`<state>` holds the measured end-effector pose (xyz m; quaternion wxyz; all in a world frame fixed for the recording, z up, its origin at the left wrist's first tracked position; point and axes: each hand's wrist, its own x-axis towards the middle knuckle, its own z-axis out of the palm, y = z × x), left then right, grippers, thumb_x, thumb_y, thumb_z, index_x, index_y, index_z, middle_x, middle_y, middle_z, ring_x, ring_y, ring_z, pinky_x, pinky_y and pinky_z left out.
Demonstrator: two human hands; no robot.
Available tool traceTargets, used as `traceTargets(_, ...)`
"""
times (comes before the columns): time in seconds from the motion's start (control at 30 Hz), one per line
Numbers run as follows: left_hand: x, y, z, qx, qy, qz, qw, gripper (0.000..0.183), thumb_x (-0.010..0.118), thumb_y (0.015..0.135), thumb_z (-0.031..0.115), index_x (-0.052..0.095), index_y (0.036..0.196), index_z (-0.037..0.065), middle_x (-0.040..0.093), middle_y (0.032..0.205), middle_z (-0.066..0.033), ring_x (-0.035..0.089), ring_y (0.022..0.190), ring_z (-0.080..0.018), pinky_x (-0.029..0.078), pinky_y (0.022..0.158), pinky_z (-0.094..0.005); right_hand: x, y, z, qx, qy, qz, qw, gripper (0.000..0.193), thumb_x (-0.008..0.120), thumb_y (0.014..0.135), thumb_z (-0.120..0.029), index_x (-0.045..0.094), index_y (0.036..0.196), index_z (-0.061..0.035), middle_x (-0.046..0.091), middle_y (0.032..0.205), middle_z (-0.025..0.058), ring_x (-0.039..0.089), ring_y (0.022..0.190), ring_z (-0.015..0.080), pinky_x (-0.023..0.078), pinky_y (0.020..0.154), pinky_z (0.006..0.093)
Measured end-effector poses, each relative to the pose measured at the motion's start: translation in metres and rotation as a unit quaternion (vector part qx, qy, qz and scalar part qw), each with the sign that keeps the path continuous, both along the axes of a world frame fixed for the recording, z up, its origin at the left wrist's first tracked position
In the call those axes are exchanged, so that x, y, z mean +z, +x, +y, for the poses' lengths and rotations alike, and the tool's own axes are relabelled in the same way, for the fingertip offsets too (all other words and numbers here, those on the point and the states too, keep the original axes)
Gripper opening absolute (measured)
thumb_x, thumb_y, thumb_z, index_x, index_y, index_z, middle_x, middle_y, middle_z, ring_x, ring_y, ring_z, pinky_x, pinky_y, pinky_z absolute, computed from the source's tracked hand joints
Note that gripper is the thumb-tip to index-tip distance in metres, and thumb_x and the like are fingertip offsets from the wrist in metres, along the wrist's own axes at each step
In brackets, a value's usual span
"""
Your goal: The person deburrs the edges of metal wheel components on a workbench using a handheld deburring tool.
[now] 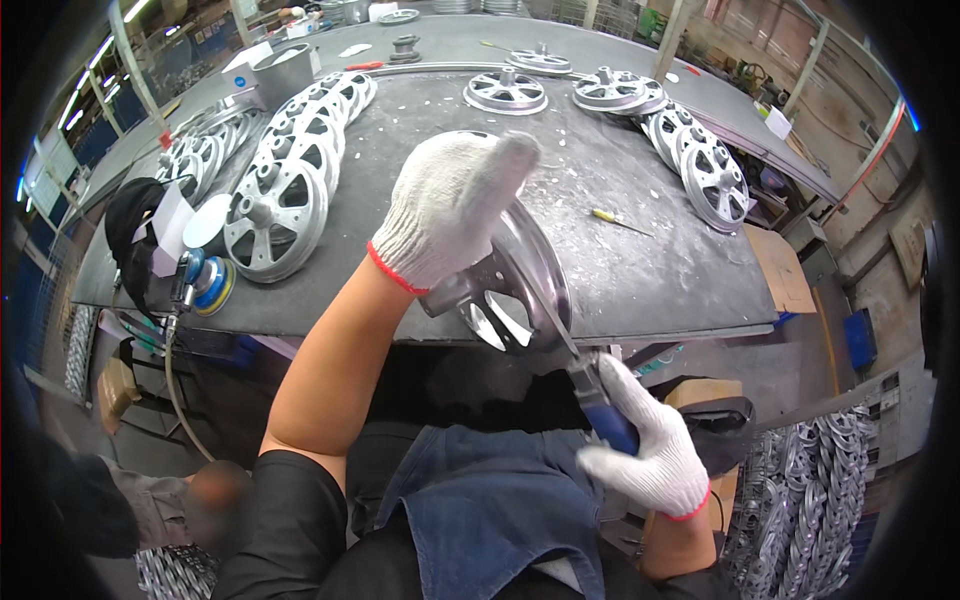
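item: metal wheel (538,240), bare and shiny, one. it stands tilted at the near edge of the grey-topped table (420,130), its lower part in front of the edge.

left grip: my left hand (450,200), in a white knit glove with red cuff, is curled against the upper part of the wheel and has hold of it. the thumb points up and away; the fingertips are hidden, so how tightly they wrap i cannot tell.

right grip: my right hand (645,440), gloved alike, is part closed about a blue-handled tool (606,415), fingers on one side of the handle and thumb on the other. the tool's long, narrow metal shaft slants up along the wheel, close against the rim; i cannot tell whether it touches.

containers: one grey bucket (285,75) at the far left of the tabletop, contents not readable; one small white box (245,62) beside it; one brown carton (705,392) below the table at my right, a black bag (722,425) lying over it.

wheels, other: a leaning row (300,150) on the left of the tabletop; a second row (695,160) on the right; a dense heap (800,490) at lower right.

sundries: one yellow-handled screwdriver (620,221); one blue-and-yellow sander (210,282), by the left edge.
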<state>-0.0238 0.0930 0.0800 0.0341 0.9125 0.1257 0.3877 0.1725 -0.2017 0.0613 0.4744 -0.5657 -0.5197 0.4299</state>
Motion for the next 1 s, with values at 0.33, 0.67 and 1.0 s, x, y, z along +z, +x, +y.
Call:
traceTargets(0.33, -0.014, -0.001, 0.024, 0.005, -0.472, -0.246, 0.847, 0.093, 0.045, 0.107, 0.086, 0.072, 0.08, 0.001, 0.065, 0.074, -0.001, 0.059, 0.071, -0.0103, 0.045, 0.064, -0.0285, -0.058, 0.014, -0.03, -0.048, 0.024, -0.034, 0.998, 0.111, 0.103, 0.074, -0.014, 0.049, 0.171, -0.0033, 0.073, 0.136, 0.0075, 0.064, 0.096, 0.0092, 0.057, 0.088, 0.0289)
traceTargets(0.67, -0.037, -0.001, 0.045, 0.082, -0.431, -0.285, 0.852, 0.077, 0.048, 0.114, 0.068, 0.073, 0.085, 0.002, 0.07, 0.079, -0.0065, 0.065, 0.069, -0.017, 0.052, 0.07, -0.0319, -0.049, -0.003, -0.015, -0.04, 0.017, -0.081, 0.996, 0.093, 0.098, 0.085, -0.016, 0.053, 0.164, 0.0037, 0.076, 0.145, 0.0197, 0.07, 0.126, 0.0164, 0.056, 0.107, 0.0335)
traceTargets(1.0, 0.021, 0.0, -0.016, 0.063, -0.186, -0.101, 0.975, 0.058, 0.058, 0.112, 0.044, 0.067, 0.069, 0.006, 0.061, 0.065, -0.0169, 0.068, 0.07, -0.0394, 0.052, 0.07, -0.05, -0.043, -0.01, -0.005, -0.022, -0.026, -0.066, 0.997, 0.091, 0.096, 0.087, -0.015, 0.052, 0.165, 0.0043, 0.072, 0.152, 0.0214, 0.067, 0.138, 0.0178, 0.055, 0.112, 0.0333)
